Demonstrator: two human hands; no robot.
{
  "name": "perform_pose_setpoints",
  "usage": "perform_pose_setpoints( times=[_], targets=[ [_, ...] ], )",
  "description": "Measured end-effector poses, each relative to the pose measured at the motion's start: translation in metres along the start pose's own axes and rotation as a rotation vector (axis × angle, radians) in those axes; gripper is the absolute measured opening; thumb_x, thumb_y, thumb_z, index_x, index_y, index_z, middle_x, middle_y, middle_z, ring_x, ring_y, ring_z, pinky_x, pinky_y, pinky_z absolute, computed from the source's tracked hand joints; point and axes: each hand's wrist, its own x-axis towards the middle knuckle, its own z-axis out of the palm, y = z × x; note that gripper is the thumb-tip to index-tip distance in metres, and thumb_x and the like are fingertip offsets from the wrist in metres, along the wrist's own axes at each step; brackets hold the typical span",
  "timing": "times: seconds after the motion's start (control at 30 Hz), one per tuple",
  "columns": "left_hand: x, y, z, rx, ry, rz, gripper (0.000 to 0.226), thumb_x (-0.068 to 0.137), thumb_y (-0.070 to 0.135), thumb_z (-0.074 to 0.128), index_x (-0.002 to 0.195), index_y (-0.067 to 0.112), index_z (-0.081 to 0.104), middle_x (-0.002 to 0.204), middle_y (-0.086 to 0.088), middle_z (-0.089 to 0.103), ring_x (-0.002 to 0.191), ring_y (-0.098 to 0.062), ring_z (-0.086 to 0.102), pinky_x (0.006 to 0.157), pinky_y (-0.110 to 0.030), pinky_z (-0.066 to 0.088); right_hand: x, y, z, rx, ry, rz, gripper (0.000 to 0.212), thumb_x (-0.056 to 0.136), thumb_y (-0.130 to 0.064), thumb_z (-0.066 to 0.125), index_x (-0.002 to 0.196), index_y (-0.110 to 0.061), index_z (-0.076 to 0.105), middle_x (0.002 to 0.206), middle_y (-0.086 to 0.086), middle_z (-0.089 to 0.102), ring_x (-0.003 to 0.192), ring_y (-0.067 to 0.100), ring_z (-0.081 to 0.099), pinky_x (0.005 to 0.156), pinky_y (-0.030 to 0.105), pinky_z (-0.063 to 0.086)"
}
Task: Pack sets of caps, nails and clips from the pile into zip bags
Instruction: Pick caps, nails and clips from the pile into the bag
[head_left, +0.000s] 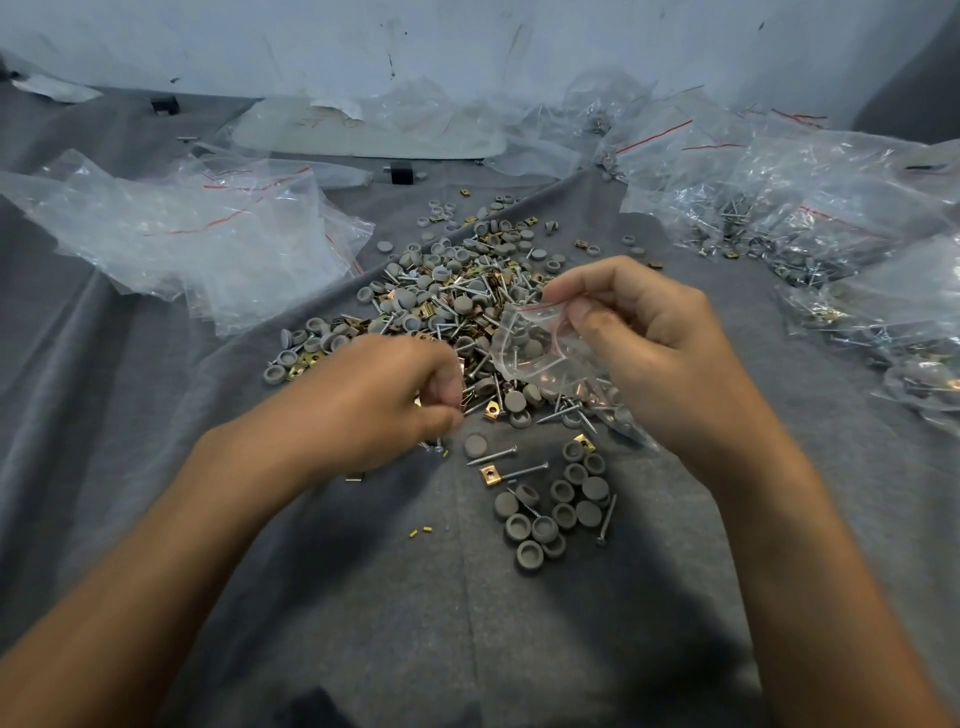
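Note:
A pile (441, 291) of grey round caps, silver nails and brass clips lies on grey cloth in the middle. My right hand (649, 343) pinches the red-lined mouth of a small clear zip bag (540, 348), which holds a few grey caps. My left hand (384, 405) is curled at the pile's near edge, its fingertips pinching several small metal pieces, partly hidden. A smaller group of caps (556, 509), nails and a brass clip (489, 475) lies nearer to me.
Empty clear zip bags (197, 234) are heaped at the left. Filled bags (810, 228) with parts are heaped at the right. A light flat panel (363, 132) lies at the back by the wall. Grey cloth (519, 623) covers the surface.

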Motion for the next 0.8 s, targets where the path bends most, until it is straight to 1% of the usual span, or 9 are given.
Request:
perform_pose_setpoints(
  times=[0.07, 0.17, 0.2, 0.3, 0.37, 0.47, 0.6, 0.73, 0.8],
  targets=[
    [0.000, -0.001, -0.002, -0.135, 0.156, 0.029, 0.013, 0.088, 0.035, 0.074, 0.086, 0.034, 0.060, 0.079, 0.014, 0.065, 0.072, 0.002, 0.059, 0.065, -0.030, 0.045, -0.001, 0.000, 0.001, -0.006, -0.022, -0.002, 0.026, 0.101, -0.011, 0.057, 0.100, -0.030, 0.073, 0.089, 0.009, 0.071, 0.086, 0.036, 0.063, 0.070, 0.044, 0.051],
    [0.002, 0.003, -0.002, -0.381, 0.307, 0.077, 0.011, 0.092, 0.029, 0.071, 0.094, 0.033, 0.062, 0.084, 0.015, 0.067, 0.075, -0.005, 0.064, 0.068, -0.032, 0.052, -0.001, -0.001, 0.002, -0.021, -0.049, 0.004, 0.026, 0.101, -0.011, 0.058, 0.100, -0.033, 0.073, 0.091, 0.008, 0.072, 0.090, 0.035, 0.066, 0.079, 0.053, 0.055],
    [0.003, 0.004, -0.002, -0.433, 0.321, 0.090, 0.011, 0.093, 0.027, 0.070, 0.096, 0.034, 0.062, 0.086, 0.017, 0.067, 0.076, -0.005, 0.064, 0.068, -0.029, 0.052, -0.001, -0.002, 0.002, -0.029, -0.055, 0.006, 0.026, 0.101, -0.011, 0.058, 0.100, -0.032, 0.073, 0.091, 0.006, 0.072, 0.087, 0.030, 0.067, 0.077, 0.051, 0.056],
    [0.004, 0.007, 0.000, -0.556, 0.314, 0.134, 0.012, 0.096, 0.023, 0.067, 0.102, 0.033, 0.066, 0.089, 0.016, 0.069, 0.081, -0.005, 0.065, 0.071, -0.027, 0.051, -0.002, -0.003, 0.002, -0.036, -0.069, 0.009, 0.025, 0.102, -0.011, 0.058, 0.102, -0.031, 0.072, 0.089, 0.000, 0.072, 0.071, 0.013, 0.061, 0.063, 0.032, 0.047],
    [0.005, 0.010, 0.003, -0.560, 0.332, 0.162, 0.013, 0.095, 0.022, 0.066, 0.103, 0.033, 0.068, 0.090, 0.014, 0.071, 0.082, -0.010, 0.067, 0.071, -0.030, 0.053, -0.002, -0.003, 0.003, -0.038, -0.071, 0.017, 0.024, 0.102, -0.010, 0.058, 0.103, -0.029, 0.072, 0.089, 0.000, 0.073, 0.076, 0.014, 0.064, 0.067, 0.031, 0.048],
    [0.006, 0.015, 0.006, -0.548, 0.353, 0.178, 0.014, 0.090, 0.030, 0.064, 0.101, 0.036, 0.070, 0.088, 0.013, 0.072, 0.080, -0.013, 0.068, 0.070, -0.036, 0.056, -0.002, -0.004, 0.003, -0.042, -0.087, 0.024, 0.023, 0.102, -0.010, 0.058, 0.105, -0.027, 0.073, 0.088, 0.000, 0.072, 0.069, 0.000, 0.057, 0.065, 0.020, 0.042],
    [0.005, 0.018, 0.008, -0.577, 0.312, 0.177, 0.017, 0.085, 0.040, 0.071, 0.100, 0.033, 0.069, 0.088, 0.012, 0.072, 0.081, -0.014, 0.069, 0.071, -0.041, 0.057, -0.002, -0.004, 0.002, -0.037, -0.078, 0.027, 0.023, 0.102, -0.009, 0.058, 0.104, -0.026, 0.073, 0.089, 0.000, 0.072, 0.080, 0.011, 0.064, 0.071, 0.027, 0.049],
    [0.002, 0.013, 0.003, -0.493, 0.272, 0.183, 0.010, 0.088, 0.042, 0.072, 0.089, 0.032, 0.069, 0.073, 0.015, 0.067, 0.062, 0.000, 0.057, 0.058, -0.020, 0.045, -0.001, -0.004, 0.001, -0.034, -0.036, 0.024, 0.026, 0.101, -0.008, 0.057, 0.101, -0.028, 0.073, 0.089, 0.002, 0.072, 0.073, 0.007, 0.061, 0.065, 0.026, 0.047],
    [-0.001, 0.010, -0.001, -0.332, 0.194, 0.165, 0.008, 0.089, 0.040, 0.074, 0.085, 0.034, 0.070, 0.070, 0.019, 0.066, 0.058, 0.002, 0.056, 0.054, -0.016, 0.039, -0.001, -0.003, 0.000, -0.027, 0.005, 0.015, 0.026, 0.101, -0.007, 0.057, 0.101, -0.027, 0.073, 0.089, 0.003, 0.072, 0.078, 0.018, 0.065, 0.067, 0.038, 0.052]
  ],
)
